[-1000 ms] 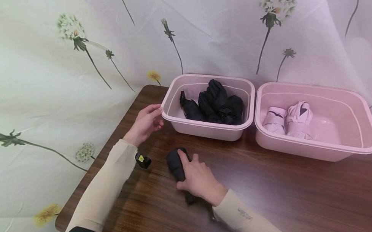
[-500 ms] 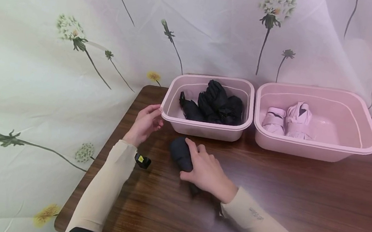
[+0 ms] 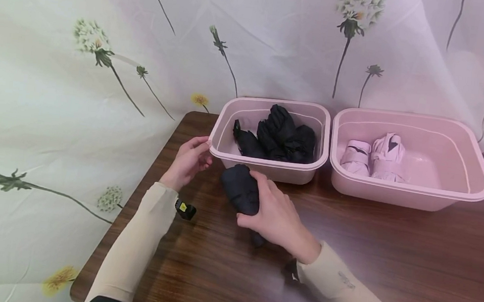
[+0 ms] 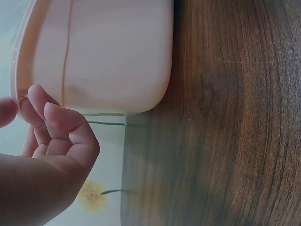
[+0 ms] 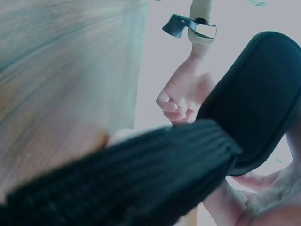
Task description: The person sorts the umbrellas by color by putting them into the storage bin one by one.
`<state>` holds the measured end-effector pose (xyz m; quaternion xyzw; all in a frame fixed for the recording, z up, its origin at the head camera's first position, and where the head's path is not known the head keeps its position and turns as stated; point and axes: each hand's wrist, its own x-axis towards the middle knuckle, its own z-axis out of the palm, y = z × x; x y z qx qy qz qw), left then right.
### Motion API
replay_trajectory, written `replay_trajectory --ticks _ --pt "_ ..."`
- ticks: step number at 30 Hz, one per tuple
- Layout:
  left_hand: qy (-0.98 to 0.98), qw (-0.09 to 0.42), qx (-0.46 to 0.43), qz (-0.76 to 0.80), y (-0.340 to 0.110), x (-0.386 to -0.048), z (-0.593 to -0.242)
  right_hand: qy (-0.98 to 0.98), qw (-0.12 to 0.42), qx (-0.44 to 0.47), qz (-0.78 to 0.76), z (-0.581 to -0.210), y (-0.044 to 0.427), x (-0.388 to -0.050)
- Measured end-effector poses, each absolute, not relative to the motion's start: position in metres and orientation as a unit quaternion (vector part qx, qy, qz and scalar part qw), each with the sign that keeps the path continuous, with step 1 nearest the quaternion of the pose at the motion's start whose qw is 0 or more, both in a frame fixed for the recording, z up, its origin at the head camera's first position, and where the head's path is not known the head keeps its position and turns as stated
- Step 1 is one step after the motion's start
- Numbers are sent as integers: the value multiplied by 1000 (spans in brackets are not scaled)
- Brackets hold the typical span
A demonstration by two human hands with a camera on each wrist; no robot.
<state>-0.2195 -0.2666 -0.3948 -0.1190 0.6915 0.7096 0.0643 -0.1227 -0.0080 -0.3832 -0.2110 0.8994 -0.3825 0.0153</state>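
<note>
In the head view, my right hand (image 3: 281, 218) grips a dark folded umbrella (image 3: 239, 188), held just in front of the smaller pink bin (image 3: 267, 163). One rounded end tilts up toward the bin, and a narrow end shows below my palm. Close up in the right wrist view, the umbrella (image 5: 127, 174) has a ribbed dark part and a smooth oval part. My left hand (image 3: 189, 162) pinches the bin's near left corner by its rim; the left wrist view shows thumb and fingertips there. Several black bundled umbrellas (image 3: 286, 133) lie inside that bin.
A larger pink bin (image 3: 412, 189) stands right beside the smaller one, with two pink rolled umbrellas (image 3: 386, 157) at its left side. Both bins stand at the back of the brown wooden table (image 3: 369, 255), before a flowered cloth (image 3: 150, 11). A small black device (image 3: 185, 210) sits by my left wrist.
My right hand has moved up and slightly right, bringing the dark umbrella closer to the smaller bin and tilting its rounded end upward. My left hand stays on the rim.
</note>
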Motion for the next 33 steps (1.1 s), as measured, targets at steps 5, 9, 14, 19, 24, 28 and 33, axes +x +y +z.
replay_trajectory --ticks 5,9,14,19,24,28,33 --pt "684 62 -120 716 -267 -219 -394 892 -10 -208 -401 -377 -3 -124" --pt "685 63 -117 716 -267 -218 -394 886 -21 -200 -418 -372 1 -126" --pt "685 66 -117 716 -266 -218 -393 876 -38 -194 -441 -370 4 -129" --pt "685 66 -123 715 -266 -218 -393 856 -50 -198 -475 -369 7 -133" --pt "677 67 -121 723 -266 -218 -394 843 -54 -189 -502 -365 11 -136" --pt "673 66 -119 727 -266 -219 -394 829 -53 -178 -527 -361 16 -139" --pt "680 66 -119 721 -266 -220 -395 815 -52 -165 -554 -358 20 -144"
